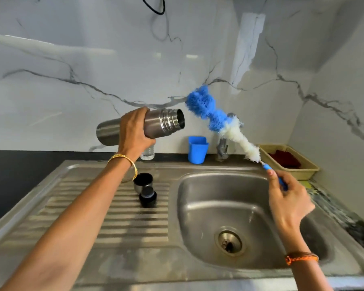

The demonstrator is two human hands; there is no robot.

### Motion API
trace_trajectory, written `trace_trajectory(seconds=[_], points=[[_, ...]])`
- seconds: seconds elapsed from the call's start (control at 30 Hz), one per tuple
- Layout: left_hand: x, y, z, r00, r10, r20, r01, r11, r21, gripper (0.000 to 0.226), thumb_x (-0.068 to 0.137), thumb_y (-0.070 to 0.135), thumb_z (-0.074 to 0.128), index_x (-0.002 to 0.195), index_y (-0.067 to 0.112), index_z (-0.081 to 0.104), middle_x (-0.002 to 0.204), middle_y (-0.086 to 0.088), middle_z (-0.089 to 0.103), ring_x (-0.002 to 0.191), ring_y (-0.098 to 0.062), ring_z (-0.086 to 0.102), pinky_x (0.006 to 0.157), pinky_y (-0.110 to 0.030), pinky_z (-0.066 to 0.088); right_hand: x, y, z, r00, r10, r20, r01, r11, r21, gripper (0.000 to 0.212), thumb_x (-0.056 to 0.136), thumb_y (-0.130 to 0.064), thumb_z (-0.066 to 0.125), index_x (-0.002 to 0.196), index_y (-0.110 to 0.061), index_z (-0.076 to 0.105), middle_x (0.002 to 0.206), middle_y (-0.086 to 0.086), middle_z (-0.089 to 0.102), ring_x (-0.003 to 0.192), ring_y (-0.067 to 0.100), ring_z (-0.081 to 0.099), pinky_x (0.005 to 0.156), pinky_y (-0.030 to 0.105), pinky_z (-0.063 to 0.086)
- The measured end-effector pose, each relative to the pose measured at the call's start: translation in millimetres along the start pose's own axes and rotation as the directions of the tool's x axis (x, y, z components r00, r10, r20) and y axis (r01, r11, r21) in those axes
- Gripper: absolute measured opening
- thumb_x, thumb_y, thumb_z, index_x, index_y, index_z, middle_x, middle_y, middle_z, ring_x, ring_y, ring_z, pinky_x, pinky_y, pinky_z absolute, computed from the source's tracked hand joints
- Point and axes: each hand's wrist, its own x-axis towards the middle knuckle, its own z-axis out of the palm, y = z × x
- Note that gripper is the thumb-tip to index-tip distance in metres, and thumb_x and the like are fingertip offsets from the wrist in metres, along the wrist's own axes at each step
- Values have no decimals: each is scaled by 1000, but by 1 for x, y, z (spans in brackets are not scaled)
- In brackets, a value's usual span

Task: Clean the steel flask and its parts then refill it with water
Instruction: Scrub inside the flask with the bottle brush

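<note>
Our left hand grasps the open cylindrical steel flask sideways above the ribbed steel worktop. Our right hand, raised over the sink basin, pinches the long blue-and-white bottle brush. We should line the bristles up with the flask's mouth, then push in gently.

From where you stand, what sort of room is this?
Most likely a home kitchen, at the washing-up spot. A stainless steel sink with a ribbed draining board is set into a dark counter, a tap stands behind the basin, and marble-look panels line the wall.
</note>
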Motion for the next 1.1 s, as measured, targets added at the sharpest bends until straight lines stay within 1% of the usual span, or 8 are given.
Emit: trace_trajectory(seconds=[0.17, 0.33, 0.5, 0.67, 0.83, 0.93, 1.03, 1.1], points=[[5, 6, 44, 998, 0, 61, -3, 999, 48, 74, 51, 5, 85, 118, 1, 53, 113, -19, 60, 105, -36, 53, 95, -40, 37, 7, 51, -8, 994, -100, 40, 103, 993, -65, 42, 78, -61, 38, 77, -27, 63, 63, -6, 54, 66, 25, 55, 73, 51, 42], [-1, 9, 81, 969, 204, 137, -231, 946, 227, 78, 43, -3, 85, 115, -4, 54, 111, -23, 60, 102, -41, 54, 96, -47, 37, 33, 81, -17, 921, -388, 27, 376, 871, -316, 37, 86, -43, 45, 74, -17, 69, 57, -6, 54, 51, 19, 49, 67, 27, 10], [-2, 6, 101, 891, 380, 249, -450, 814, 367, 90, 27, -1, 86, 110, -1, 53, 104, -22, 63, 96, -40, 57, 95, -41, 27, 40, 118, -8, 769, -632, 100, 612, 681, -401, 42, 92, -37, 43, 71, -14, 71, 51, 2, 59, 39, 24, 55, 46, 27, 36], [-13, 7, 113, 853, 413, 319, -507, 802, 316, 89, 24, -2, 88, 107, -3, 57, 100, -23, 65, 91, -42, 62, 93, -44, 39, 38, 136, 0, 809, -571, 140, 584, 755, -297, 56, 97, -43, 35, 68, -12, 72, 50, 3, 59, 39, 25, 57, 38, 23, 38], [-6, 5, 103, 843, 429, 325, -517, 815, 263, 90, 28, 8, 91, 109, 3, 52, 100, -21, 65, 93, -36, 55, 88, -38, 30, 24, 125, -1, 891, -437, 125, 455, 859, -234, 57, 92, -50, 38, 62, -15, 71, 49, 2, 61, 35, 27, 54, 38, 20, 34], [-11, -15, 107, 825, 387, 412, -491, 853, 180, 88, 31, 4, 88, 111, 6, 50, 102, -20, 65, 99, -30, 44, 91, -39, 30, 25, 123, 15, 893, -316, 321, 376, 915, -144, 45, 80, -50, 46, 63, -18, 72, 49, 0, 62, 40, 26, 59, 40, 22, 37], [-9, -15, 109, 776, 430, 461, -549, 821, 156, 84, 33, -1, 84, 110, 6, 51, 100, -19, 65, 99, -26, 39, 92, -38, 30, 32, 124, 16, 884, -225, 411, 344, 907, -242, 41, 81, -52, 54, 65, -19, 73, 51, 3, 63, 50, 29, 62, 44, 21, 34], [-8, -11, 115, 776, 454, 437, -557, 819, 137, 85, 31, -1, 83, 109, 6, 50, 99, -19, 65, 98, -28, 42, 91, -38, 30, 35, 117, 18, 872, -37, 488, 221, 919, -326, 35, 83, -49, 58, 77, -20, 75, 65, 10, 68, 70, 37, 64, 53, 30, 41]])
